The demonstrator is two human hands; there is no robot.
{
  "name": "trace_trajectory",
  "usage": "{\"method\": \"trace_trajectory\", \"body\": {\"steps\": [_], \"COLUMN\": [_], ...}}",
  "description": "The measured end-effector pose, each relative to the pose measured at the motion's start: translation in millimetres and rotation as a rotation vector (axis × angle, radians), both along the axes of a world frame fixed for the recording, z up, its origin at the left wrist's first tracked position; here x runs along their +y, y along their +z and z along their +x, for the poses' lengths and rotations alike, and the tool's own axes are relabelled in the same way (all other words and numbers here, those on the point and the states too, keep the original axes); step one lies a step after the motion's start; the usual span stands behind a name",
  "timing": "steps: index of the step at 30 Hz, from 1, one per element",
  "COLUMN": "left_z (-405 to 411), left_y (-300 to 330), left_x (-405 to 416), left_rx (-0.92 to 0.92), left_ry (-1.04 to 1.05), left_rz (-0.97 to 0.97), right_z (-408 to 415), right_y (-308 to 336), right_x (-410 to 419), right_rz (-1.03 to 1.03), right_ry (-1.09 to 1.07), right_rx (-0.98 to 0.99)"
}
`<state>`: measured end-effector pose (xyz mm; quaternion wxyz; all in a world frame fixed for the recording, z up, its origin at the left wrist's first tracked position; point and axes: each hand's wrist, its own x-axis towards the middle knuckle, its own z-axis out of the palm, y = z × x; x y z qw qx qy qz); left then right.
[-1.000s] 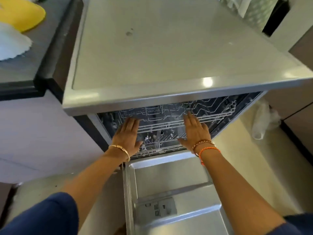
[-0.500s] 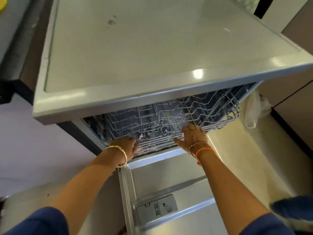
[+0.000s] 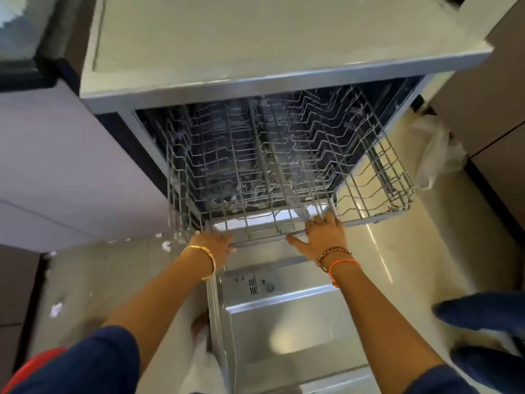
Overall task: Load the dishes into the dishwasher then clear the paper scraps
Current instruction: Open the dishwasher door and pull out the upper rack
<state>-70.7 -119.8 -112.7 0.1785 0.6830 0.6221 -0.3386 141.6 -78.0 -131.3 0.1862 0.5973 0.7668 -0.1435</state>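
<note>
Notably, rack: the wire rack (image 3: 284,166) sat partly slid out of the dishwasher (image 3: 255,52), above the lowered door (image 3: 284,322); no dishes showed in it.
Left hand: the left hand (image 3: 213,244) gripped the rack's front rail, fingers curled over it.
Right hand: the right hand (image 3: 321,233) held the same rail, fingers hooked over the wire, thumb spread.
Skew risk: 2 hands pulling unevenly could have jammed the rack on its runners.
Overrun risk: a hard tug might have carried the rack off the runners onto the door.
Scraps: paper scraps (image 3: 166,245) lay on the floor (image 3: 99,280) left of the door, easily trodden on.
</note>
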Motion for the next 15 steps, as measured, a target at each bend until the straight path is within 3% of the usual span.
{"method": "trace_trajectory", "body": {"steps": [15], "left_z": [21], "left_y": [-11], "left_x": [-60], "left_rx": [-0.003], "left_ry": [0.104], "left_rz": [0.030], "right_z": [25], "right_y": [0], "right_x": [-55], "right_rz": [-0.025], "right_ry": [0.039], "right_rx": [-0.015]}}
